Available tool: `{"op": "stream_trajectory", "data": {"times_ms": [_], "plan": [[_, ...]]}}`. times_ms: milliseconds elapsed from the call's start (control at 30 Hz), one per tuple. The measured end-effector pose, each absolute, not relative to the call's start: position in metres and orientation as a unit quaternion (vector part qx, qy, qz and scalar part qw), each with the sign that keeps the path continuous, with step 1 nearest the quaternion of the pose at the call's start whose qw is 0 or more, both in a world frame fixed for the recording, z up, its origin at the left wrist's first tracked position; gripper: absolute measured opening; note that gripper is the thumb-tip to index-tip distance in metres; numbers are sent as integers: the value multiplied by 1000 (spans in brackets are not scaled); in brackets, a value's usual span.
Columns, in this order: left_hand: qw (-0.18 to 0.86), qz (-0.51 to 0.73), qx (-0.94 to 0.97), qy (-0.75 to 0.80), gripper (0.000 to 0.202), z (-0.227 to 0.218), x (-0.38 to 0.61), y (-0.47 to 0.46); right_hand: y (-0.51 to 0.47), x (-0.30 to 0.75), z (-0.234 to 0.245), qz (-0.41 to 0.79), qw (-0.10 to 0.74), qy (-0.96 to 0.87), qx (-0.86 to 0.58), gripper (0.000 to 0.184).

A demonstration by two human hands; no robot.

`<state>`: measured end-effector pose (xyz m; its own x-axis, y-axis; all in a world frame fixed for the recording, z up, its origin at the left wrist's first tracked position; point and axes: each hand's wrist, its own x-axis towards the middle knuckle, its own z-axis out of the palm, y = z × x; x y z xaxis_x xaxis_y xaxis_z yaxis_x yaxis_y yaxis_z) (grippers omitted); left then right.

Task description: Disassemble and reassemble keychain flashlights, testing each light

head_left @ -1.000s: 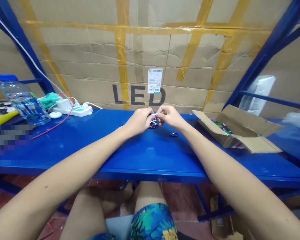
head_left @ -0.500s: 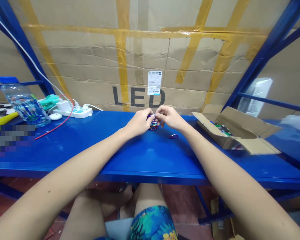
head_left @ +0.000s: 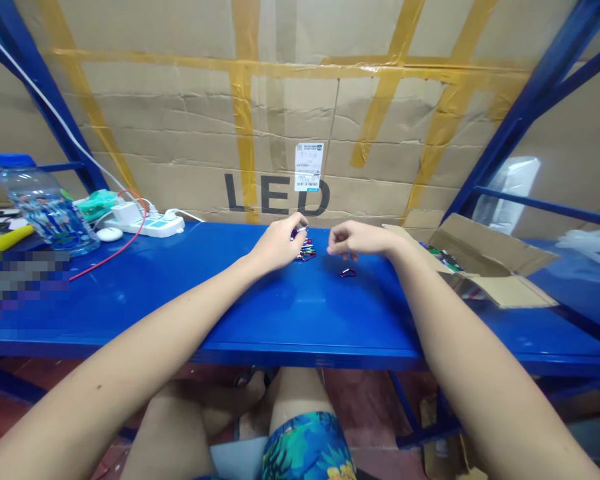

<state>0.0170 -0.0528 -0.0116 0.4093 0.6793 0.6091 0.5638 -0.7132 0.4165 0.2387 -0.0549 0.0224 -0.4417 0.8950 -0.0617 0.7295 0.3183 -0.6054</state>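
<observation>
My left hand pinches the top of a bunch of small coloured carabiner clips, which hangs just above the blue shelf. My right hand hovers a little to the right of the bunch, fingers loosely curled and apart, holding nothing. A single purple carabiner lies on the shelf just below my right hand.
An open cardboard box with small items sits at the right. At the left stand a water bottle, a white power strip with a red cable, and a white mouse. Taped cardboard marked LED forms the back wall.
My right hand has let go of the bunch of clips and moved right, over the single purple carabiner. My left hand still holds the bunch.
</observation>
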Motion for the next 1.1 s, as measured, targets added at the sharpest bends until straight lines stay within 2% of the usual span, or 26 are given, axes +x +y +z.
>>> {"op": "stream_trajectory", "data": {"times_ms": [100, 167, 333, 500, 600, 767, 967, 1100], "plan": [[73, 392, 835, 380, 14, -11, 17, -54, -55, 252, 25, 286, -4, -771, -570, 26], [71, 383, 836, 387, 12, -11, 18, -53, -54, 256, 22, 285, -47, -737, -611, 32], [61, 371, 841, 390, 9, -14, 18, -51, -50, 246, 9, 315, -55, -719, -617, 41], [54, 369, 844, 385, 7, -16, 18, -49, -58, 219, 5, 215, -56, -744, -630, 21], [47, 369, 845, 385, 7, -16, 18, -48, -64, 206, 5, 180, -50, -773, -606, 10], [58, 363, 849, 379, 10, -17, 18, -49, -64, 203, 4, 178, -9, -824, -537, 11], [150, 342, 866, 333, 11, -15, 22, -57, -59, 228, 12, 455, 94, -780, -419, 10], [180, 330, 878, 297, 13, -14, 25, -60, -58, 237, 14, 529, 164, -750, -361, 12]]}}
